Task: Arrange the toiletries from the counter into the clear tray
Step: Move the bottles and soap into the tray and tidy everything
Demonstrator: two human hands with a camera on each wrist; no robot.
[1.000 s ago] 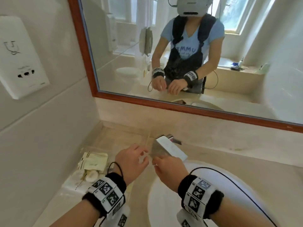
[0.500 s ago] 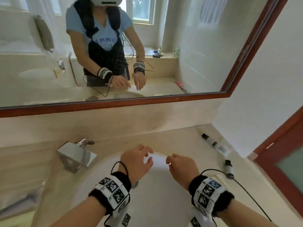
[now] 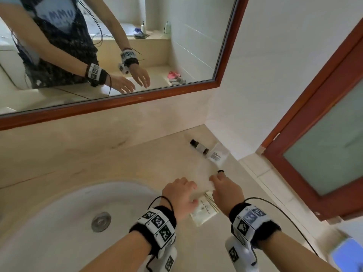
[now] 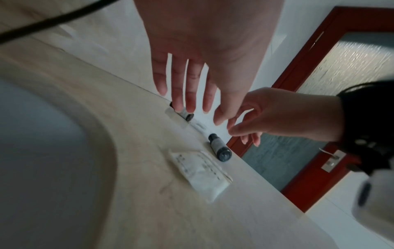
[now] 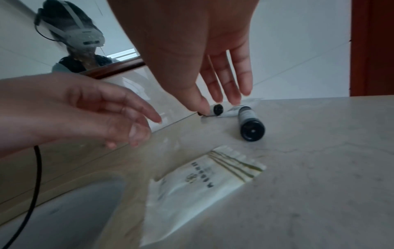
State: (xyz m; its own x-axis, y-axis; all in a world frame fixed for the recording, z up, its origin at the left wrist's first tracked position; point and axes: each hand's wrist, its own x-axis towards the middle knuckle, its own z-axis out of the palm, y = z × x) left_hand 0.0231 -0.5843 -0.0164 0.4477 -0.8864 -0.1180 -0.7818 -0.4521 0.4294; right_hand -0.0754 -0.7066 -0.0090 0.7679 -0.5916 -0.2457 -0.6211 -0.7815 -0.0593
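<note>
- Right hand [image 3: 225,191]: above counter [image 3: 137,160], fingers relaxed and spread, holding nothing; tips reach toward nearer dark-capped bottle [image 5: 250,123].
- Left hand [image 3: 179,195]: just beside right hand, fingers loosely curled, empty.
- Sachet [image 3: 204,210]: lies flat on counter btwn sink [image 3: 59,222] rim and the hands, partly under them in head view.
- Second bottle [image 3: 199,147] and small tube [image 3: 216,154]: lying near wall corner, touching or nearly so.
- Clear tray: not seen in any view.
- Mirror [image 3: 176,46] above counter; door [image 3: 324,144] to right.
</note>
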